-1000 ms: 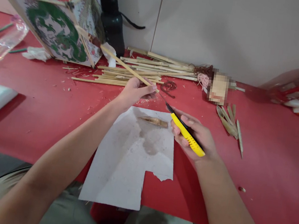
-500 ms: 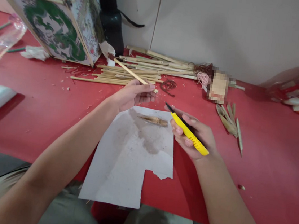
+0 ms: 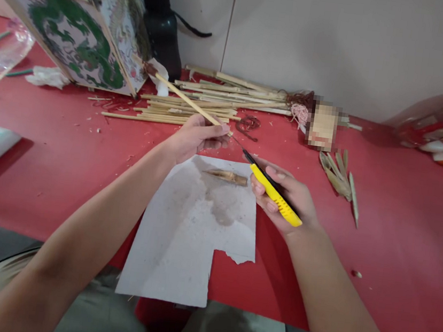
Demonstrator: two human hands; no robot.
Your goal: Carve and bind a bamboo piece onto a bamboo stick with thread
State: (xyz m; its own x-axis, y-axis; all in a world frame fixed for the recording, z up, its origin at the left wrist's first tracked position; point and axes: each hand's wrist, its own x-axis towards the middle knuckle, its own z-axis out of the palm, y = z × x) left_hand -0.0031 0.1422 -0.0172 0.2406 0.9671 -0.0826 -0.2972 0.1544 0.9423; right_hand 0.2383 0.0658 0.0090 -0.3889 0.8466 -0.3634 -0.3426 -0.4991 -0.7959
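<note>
The left hand (image 3: 198, 140) pinches a stick (image 3: 185, 97); the right hand (image 3: 297, 199) grips a yellow cutter (image 3: 272, 193) (blade (image 3: 239, 143) barely discernible).

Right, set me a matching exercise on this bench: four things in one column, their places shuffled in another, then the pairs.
Things
1. Thin, pale wooden stick
2. White, notched paper sheet
3. Yellow-and-black plastic-handled knife
4. Black bottle with a strap

Places
A. Under a pointed brown piece
B. Held in the right hand
C. Right of the box-shaped lantern with a green dragon panel
D. Held in the left hand

Pairs: 1-D, 2-A, 3-B, 4-C
</note>
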